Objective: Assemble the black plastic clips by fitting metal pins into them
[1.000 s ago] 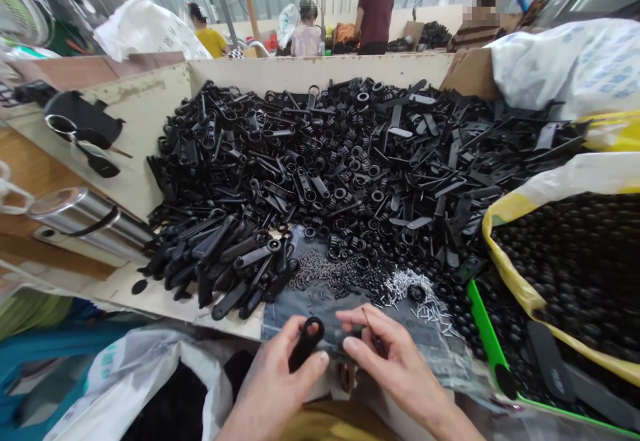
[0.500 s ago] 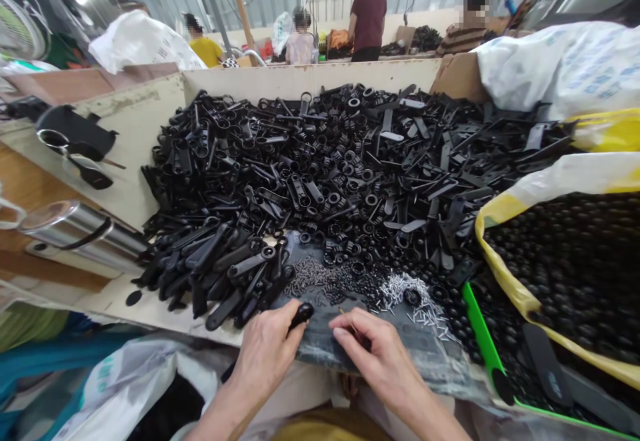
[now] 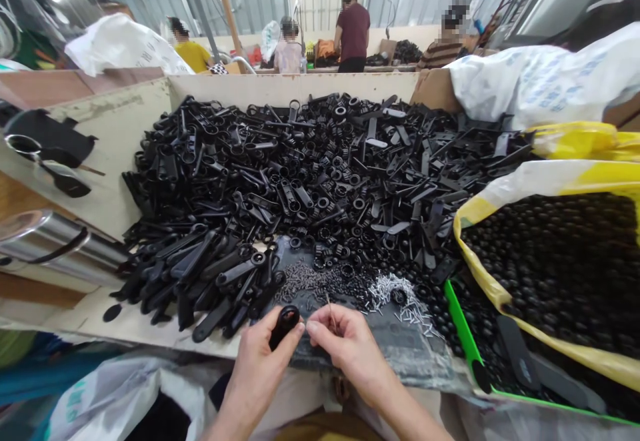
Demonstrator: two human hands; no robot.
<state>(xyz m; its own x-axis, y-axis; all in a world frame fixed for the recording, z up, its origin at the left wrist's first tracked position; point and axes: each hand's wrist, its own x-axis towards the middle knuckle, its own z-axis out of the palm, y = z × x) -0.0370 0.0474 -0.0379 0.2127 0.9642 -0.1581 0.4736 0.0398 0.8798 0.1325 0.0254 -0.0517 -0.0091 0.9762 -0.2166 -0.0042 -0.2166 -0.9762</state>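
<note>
Black plastic handle (image 3: 286,326) sits in the left hand (image 3: 263,368), which closes around it to keep it steady, ring end up. Right hand (image 3: 350,351) pinches a thin metal pin (image 3: 330,311) just beside it, both held close over a dark mat (image 3: 395,351).

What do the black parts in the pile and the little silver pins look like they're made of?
The black parts look like moulded plastic, given their uniform satin sheen. The pins look like metal, from their glint; which metal can't be told.
</note>
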